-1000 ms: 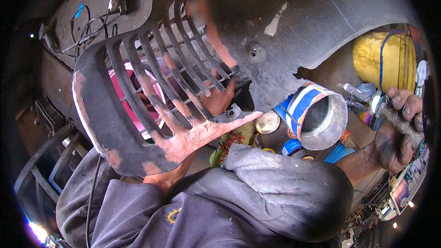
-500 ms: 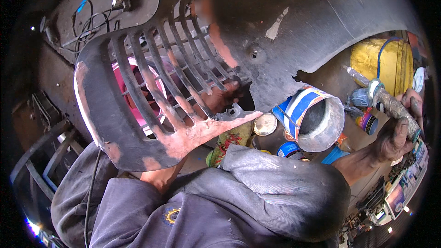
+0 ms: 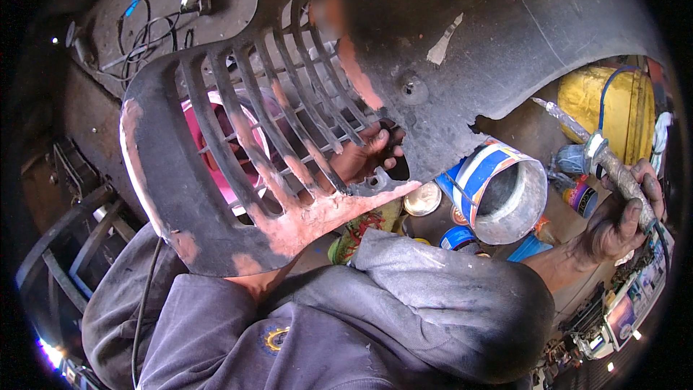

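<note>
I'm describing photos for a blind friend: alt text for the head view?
A person's right hand grips a pointed tool, while the left hand shows behind a broken, slatted dark panel with pink patches. A tilted bucket and yellow container sit nearby.

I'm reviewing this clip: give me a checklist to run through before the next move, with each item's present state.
1. Long grey tool with a slim pointed metal tip gripped: ok, the bare right hand is closed around its shaft.
2. Bare left hand away from the tip: ok, it is behind the black slatted plastic panel with pink patches.
3. Panel's edge whole: not ok, it is jagged.
4. Tip apart from the panel: cannot tell, they look close in this view.
5. Tip cool: cannot tell.
</note>
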